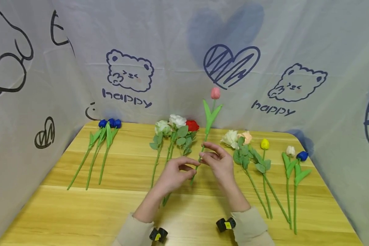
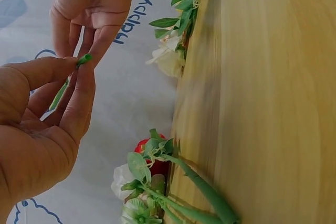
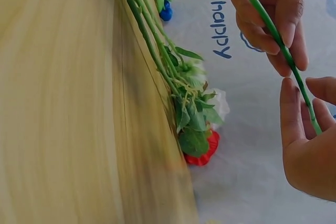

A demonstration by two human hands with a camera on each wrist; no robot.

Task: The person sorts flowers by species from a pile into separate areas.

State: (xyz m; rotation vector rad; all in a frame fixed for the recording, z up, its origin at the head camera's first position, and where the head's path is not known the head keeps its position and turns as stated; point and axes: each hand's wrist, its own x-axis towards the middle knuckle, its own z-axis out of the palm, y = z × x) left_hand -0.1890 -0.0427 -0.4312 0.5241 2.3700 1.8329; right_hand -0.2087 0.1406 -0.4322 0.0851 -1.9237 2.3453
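Observation:
A pink artificial tulip [image 1: 215, 93] stands nearly upright above the table, its two long green leaves below the bloom. Low on its green stem [image 3: 270, 24], my left hand [image 1: 175, 174] pinches it between thumb and fingers. My right hand [image 1: 219, 164] holds the same stem a little higher, with thumb and fingers on either side. In the left wrist view, the cut end of the stem [image 2: 84, 60] pokes out past the left thumb. Just behind the hands lie a red rose [image 1: 192, 125], a white rose [image 1: 177, 120] and a pale green-white rose [image 1: 162, 127].
Three blue tulips [image 1: 111, 123] lie at the table's left. To the right lie a cream rose [image 1: 230, 139], a peach rose [image 1: 245, 137], a yellow tulip [image 1: 264, 144], a white tulip [image 1: 290, 151] and another blue tulip [image 1: 302, 156]. A printed curtain [image 1: 172, 41] hangs behind the wooden table [image 1: 49, 212].

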